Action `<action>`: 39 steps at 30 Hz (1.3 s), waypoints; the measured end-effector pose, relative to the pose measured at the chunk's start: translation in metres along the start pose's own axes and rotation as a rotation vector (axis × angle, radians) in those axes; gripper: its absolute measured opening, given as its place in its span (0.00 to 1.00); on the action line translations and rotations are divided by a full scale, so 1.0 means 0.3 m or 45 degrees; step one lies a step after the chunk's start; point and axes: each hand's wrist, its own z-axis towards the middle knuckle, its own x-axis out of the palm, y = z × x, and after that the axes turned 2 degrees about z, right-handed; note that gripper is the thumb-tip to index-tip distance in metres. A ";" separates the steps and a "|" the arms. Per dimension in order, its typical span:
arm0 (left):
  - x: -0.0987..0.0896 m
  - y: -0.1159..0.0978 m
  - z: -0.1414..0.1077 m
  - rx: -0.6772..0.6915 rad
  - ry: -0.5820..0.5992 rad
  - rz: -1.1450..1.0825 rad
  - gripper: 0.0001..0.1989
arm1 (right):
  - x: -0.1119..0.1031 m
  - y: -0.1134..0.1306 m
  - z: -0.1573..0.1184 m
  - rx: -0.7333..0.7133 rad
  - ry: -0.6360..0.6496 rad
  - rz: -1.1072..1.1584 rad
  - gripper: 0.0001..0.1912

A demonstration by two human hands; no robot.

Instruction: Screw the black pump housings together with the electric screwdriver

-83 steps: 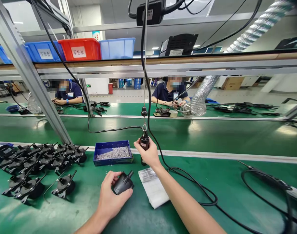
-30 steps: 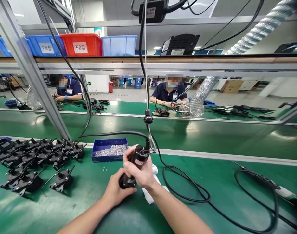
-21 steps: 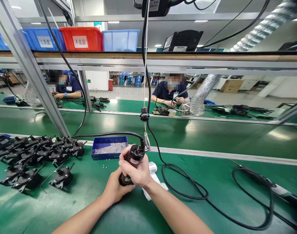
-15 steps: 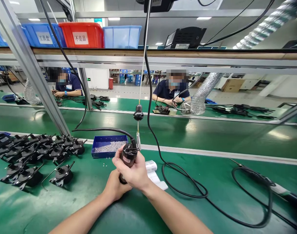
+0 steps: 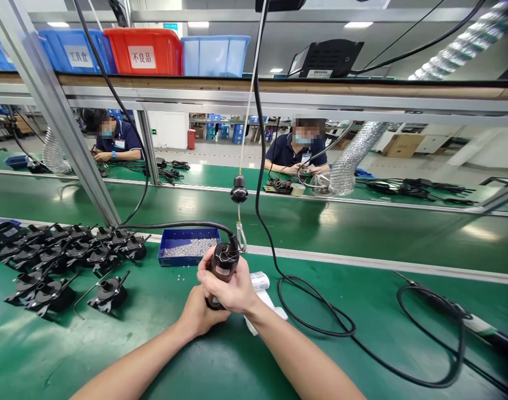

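Observation:
A black corded electric screwdriver (image 5: 221,269) stands nearly upright, tilted slightly, in front of me. My right hand (image 5: 233,286) is wrapped around its body. Below it, my left hand (image 5: 202,308) is closed around the lower end; what its fingers hold is hidden behind the hand and the tool. A wire loop at the top of the screwdriver hooks to a hanging cord with a black ball (image 5: 239,191). Just behind my hands sits a blue tray (image 5: 166,260) of small metal pieces. White paper (image 5: 260,282) lies right of my right hand.
Several black motor-like parts (image 5: 108,293) stand at the left. A black cable (image 5: 316,330) coils on the green bench (image 5: 162,361), and a long tool (image 5: 466,318) lies at the right. Bins, including a red one (image 5: 143,53), line the shelf. Two people sit across the bench.
The view has shifted slightly. Both my hands keep their hold around the screwdriver, with little visible movement. The person across has raised their hands a little.

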 end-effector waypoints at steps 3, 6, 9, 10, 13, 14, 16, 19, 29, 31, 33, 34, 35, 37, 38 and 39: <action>-0.001 -0.001 -0.001 0.019 0.052 0.071 0.10 | 0.006 0.006 0.001 -0.002 -0.040 -0.026 0.13; 0.001 0.008 -0.002 0.022 0.036 0.078 0.12 | 0.004 0.005 0.002 0.008 -0.090 -0.012 0.13; 0.005 0.017 -0.002 0.028 0.016 0.053 0.16 | 0.000 0.003 -0.002 -0.030 -0.143 -0.045 0.14; 0.005 0.019 -0.002 0.032 0.015 0.041 0.17 | -0.001 0.004 -0.004 -0.046 -0.147 -0.060 0.14; 0.005 0.023 0.000 0.053 0.034 0.001 0.19 | -0.007 0.006 -0.005 -0.069 -0.148 -0.080 0.13; 0.003 0.025 0.000 0.058 0.048 -0.015 0.20 | -0.009 0.007 -0.005 -0.072 -0.150 -0.084 0.13; 0.000 0.030 -0.001 0.049 0.079 -0.049 0.22 | -0.013 0.008 -0.003 -0.078 -0.155 -0.086 0.13; -0.002 0.043 -0.004 -0.012 0.122 -0.074 0.23 | -0.015 0.009 0.000 -0.081 -0.139 -0.069 0.14; -0.062 -0.007 -0.029 0.044 0.238 0.057 0.35 | -0.101 0.081 0.022 -0.233 -0.206 -0.069 0.19; -0.089 -0.014 -0.047 0.078 0.312 0.125 0.44 | -0.163 0.081 0.048 -0.341 -0.303 -0.194 0.18; -0.108 -0.015 -0.062 0.105 0.366 0.218 0.45 | -0.229 0.057 0.082 -0.375 -0.393 -0.411 0.21; -0.113 -0.015 -0.067 0.112 0.377 0.259 0.44 | -0.259 0.038 0.100 -0.353 -0.415 -0.534 0.23; -0.116 -0.014 -0.069 0.110 0.377 0.297 0.43 | -0.286 0.017 0.118 -0.326 -0.412 -0.617 0.24; -0.117 -0.015 -0.067 0.075 0.344 0.363 0.42 | -0.331 -0.024 0.149 -0.261 -0.381 -0.737 0.24; -0.117 -0.016 -0.063 0.059 0.323 0.387 0.41 | -0.348 -0.039 0.161 -0.231 -0.370 -0.777 0.23; -0.116 -0.017 -0.059 0.060 0.306 0.399 0.41 | -0.363 -0.051 0.170 -0.200 -0.371 -0.822 0.22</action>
